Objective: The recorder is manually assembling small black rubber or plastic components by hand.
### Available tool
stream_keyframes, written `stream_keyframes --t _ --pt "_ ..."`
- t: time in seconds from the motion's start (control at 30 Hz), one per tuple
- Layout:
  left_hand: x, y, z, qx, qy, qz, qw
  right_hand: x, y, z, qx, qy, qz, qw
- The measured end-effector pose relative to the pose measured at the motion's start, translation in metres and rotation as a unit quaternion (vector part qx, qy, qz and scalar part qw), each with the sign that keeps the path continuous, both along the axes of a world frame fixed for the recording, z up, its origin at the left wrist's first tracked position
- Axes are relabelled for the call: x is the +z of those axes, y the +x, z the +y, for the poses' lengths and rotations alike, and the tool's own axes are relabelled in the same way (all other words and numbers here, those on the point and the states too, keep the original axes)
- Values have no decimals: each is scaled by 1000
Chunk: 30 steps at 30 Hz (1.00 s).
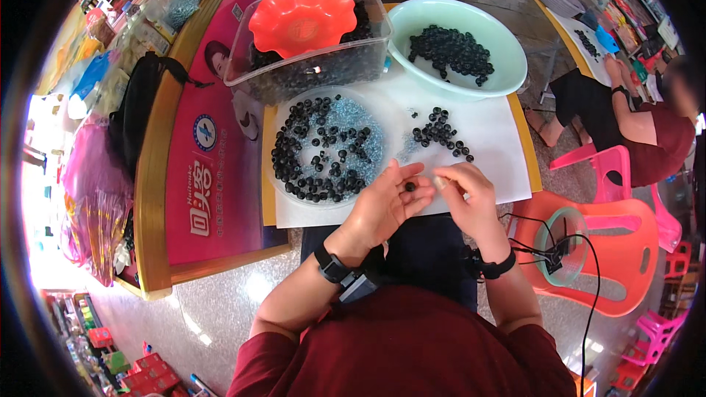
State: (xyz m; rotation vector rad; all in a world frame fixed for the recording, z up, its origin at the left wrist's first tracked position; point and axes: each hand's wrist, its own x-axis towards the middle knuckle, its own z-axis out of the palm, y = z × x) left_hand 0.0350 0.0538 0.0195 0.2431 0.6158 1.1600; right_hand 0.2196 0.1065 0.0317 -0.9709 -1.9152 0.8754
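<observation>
My left hand [386,204] is turned palm up beyond the table's near edge. A small round black piece with a hole [409,187] lies at its curled fingers. Close beside it on the right, my right hand [471,197] has thumb and fingertips pinched together. Something small and pale shows at that pinch, too small to make out. Just past my left hand stands a shallow clear round tray [278,190], holding black pieces around its side and many small clear bluish pieces. A loose pile of black pieces [435,131] sits on the white table sheet [500,154].
At the back stand a clear plastic bin [323,66] of black pieces with a red scalloped bowl [303,18] on top and a pale green basin [507,77] of black pieces. An orange chair [625,250] with cables is at right. Another person [625,125] sits farther right.
</observation>
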Motion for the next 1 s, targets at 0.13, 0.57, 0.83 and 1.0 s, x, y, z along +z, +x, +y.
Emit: stream_keyframes --t 0.13,0.57,0.83,1.0 --pt "1 -1 -4 0 6 -22 1000 7 -13 -9 47 122 -41 991" --pt "-9 -16 -31 -81 12 49 995 -5 -7 -21 101 -23 0 995" --pt "-21 -18 -25 -87 61 110 988 -9 -6 -5 70 -35 -18 997" --pt "-26 -10 -18 -54 90 224 969 -26 -8 22 -36 117 -160 979"
